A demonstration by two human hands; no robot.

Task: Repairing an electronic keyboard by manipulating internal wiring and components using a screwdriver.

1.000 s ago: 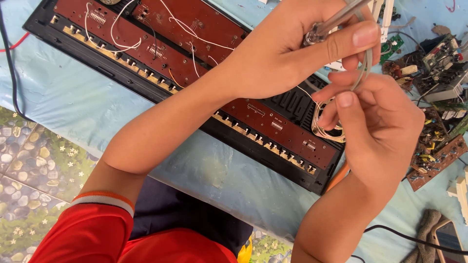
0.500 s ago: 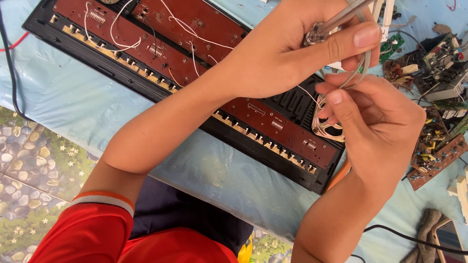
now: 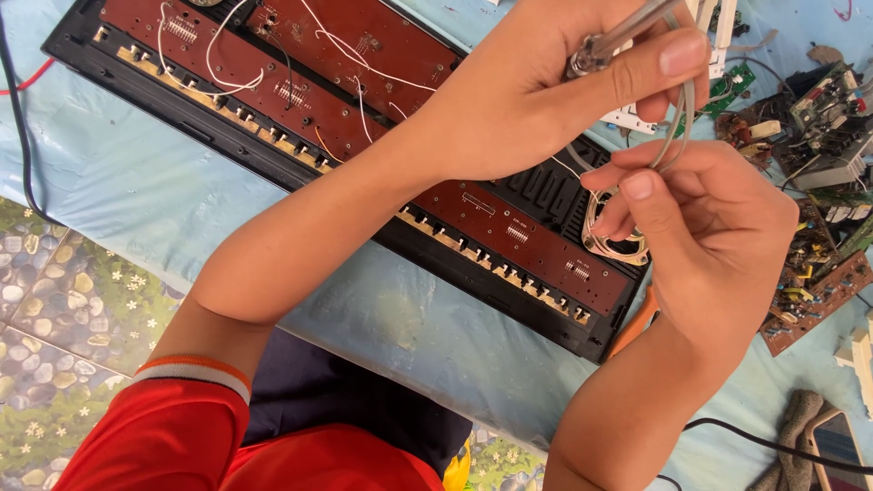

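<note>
Right hand (image 3: 718, 227) thumb shifted; two hands, one speaker (image 3: 611, 238).

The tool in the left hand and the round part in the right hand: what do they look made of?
Tool: shiny metal collar, apparently clear plastic handle. Round part: thin silvery stamped metal, probably a small speaker frame. Left hand and right hand each grip one.
</note>
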